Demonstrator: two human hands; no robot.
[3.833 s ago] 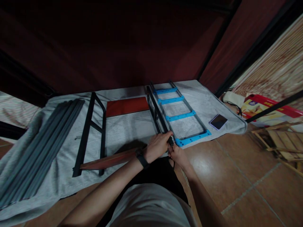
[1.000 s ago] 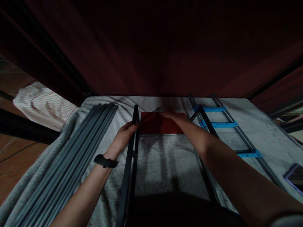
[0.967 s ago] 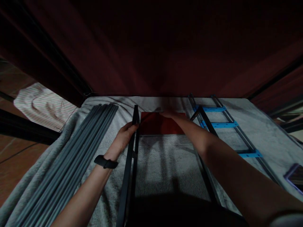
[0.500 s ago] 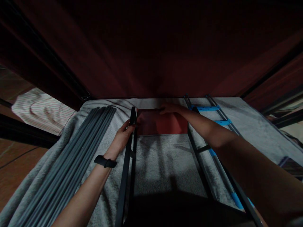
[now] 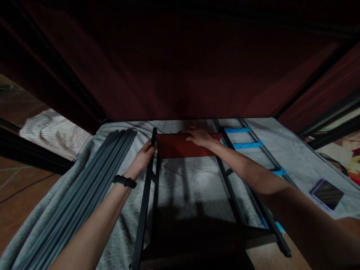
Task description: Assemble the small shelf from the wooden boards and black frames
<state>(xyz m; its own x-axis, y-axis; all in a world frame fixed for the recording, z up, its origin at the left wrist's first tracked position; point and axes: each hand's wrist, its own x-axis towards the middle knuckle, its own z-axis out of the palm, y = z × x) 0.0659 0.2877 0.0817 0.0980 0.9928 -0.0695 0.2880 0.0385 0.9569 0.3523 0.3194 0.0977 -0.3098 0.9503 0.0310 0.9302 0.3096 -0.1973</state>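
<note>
My left hand (image 5: pixel 142 159), with a dark band on its wrist, is wrapped round the upper left rail of a black metal frame (image 5: pixel 143 204). A reddish-brown board (image 5: pixel 173 146) spans the far end between the frame's two sides. Over the board's far edge lies my right hand (image 5: pixel 200 136), fingers apart and touching the board near its right half. Whether those fingertips hook behind the edge cannot be made out. At the near end, a dark crosspiece of the frame sits in shadow.
Several grey tubes (image 5: pixel 92 187) lie side by side on the grey blanket (image 5: pixel 114 221) at left. Right of the frame are dark rails with blue crosspieces (image 5: pixel 247 145) and a phone (image 5: pixel 327 194). A dark red panel (image 5: pixel 180 75) rises behind. Striped cloth (image 5: pixel 56 129) lies far left.
The view has shifted, bringing the whole phone into sight. The frame and board appear slightly further left, and the board looks narrower from front to back. Both hands stay at the same parts.
</note>
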